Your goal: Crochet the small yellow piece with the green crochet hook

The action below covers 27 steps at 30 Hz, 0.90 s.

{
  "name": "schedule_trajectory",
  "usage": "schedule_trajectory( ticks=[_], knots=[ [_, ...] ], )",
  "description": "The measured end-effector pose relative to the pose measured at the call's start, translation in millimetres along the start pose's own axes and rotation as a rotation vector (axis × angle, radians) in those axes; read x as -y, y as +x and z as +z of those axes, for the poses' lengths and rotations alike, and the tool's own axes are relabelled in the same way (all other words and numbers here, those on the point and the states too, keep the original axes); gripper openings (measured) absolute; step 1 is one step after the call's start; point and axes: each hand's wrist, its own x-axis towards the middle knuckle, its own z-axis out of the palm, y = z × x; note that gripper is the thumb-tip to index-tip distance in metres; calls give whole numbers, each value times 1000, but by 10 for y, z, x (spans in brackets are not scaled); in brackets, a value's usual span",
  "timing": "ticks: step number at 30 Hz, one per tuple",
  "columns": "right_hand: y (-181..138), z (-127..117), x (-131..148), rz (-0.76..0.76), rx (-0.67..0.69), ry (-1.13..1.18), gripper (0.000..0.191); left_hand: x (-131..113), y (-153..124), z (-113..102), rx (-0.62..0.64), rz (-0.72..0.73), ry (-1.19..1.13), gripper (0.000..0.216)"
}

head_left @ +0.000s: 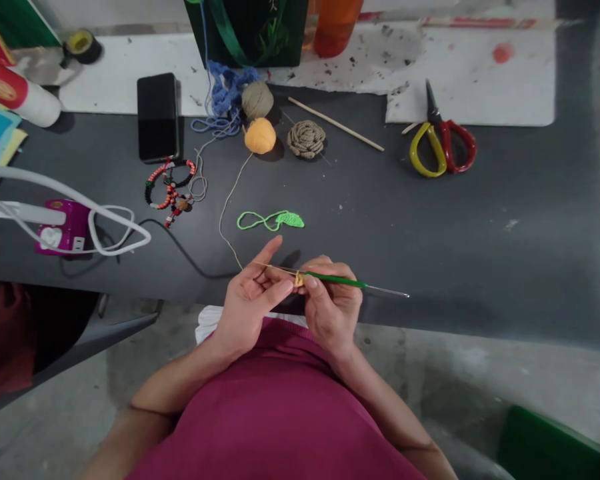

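Note:
Between my two hands is a small piece of yellow crochet work [299, 279]. My left hand [253, 297] pinches its left side between thumb and fingers, with the index finger stretched out and yellow yarn running over it. In my right hand [334, 303] lies a crochet hook [337, 279] with a green handle, its bare metal end pointing right. The yarn [223, 217] trails back to a yellow yarn ball [260, 136]. Just beyond my hands rests a bright green crocheted leaf [290, 219] with a looped tail. Whether the hook's left tip sits in a stitch is hard to see.
Farther back are a brown crocheted flower [306, 139], a grey-brown yarn ball [257, 100], blue crochet work [227, 90] and a wooden stick [337, 125]. Scissors [443, 137] lie at right. A phone [158, 117], beaded bracelets [170, 187] and a purple plug adapter [65, 227] are left.

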Motion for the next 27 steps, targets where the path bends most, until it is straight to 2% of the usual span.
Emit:
schedule_trajectory(
  ticks=[6, 10, 13, 17, 19, 21, 24, 26, 27],
  knots=[
    [-11, -5, 0, -79, 23, -95, 11, 6, 30, 14, -4, 30, -14, 57],
    [-1, -34, 17, -45, 46, -124, 7, -32, 42, 6, -2, -22, 0, 57],
    [19, -50, 91, -58, 77, -175, 10, -55, 40, 5, 14, -34, 11, 59],
    [16, -51, 163, -310, 121, -454, 24, -56, 41, 32, -51, -3, -8, 64],
    [0, -35, 145, -377, 85, -487, 30, -62, 49, 39, -54, -51, -52, 65],
    [-10, -11, 106, -293, 44, -367, 28, -74, 59, 30, -19, -145, -104, 62],
    [4, 10, 77, -67, 69, -98, 14, -84, 64, 1, 50, -264, -141, 62],
    [20, 0, 95, -14, 104, -54, 11, -69, 52, -4, 55, -236, -114, 66],
    [23, -10, 109, -43, 113, -108, 12, -57, 43, 1, 36, -184, -91, 68]
  ],
)
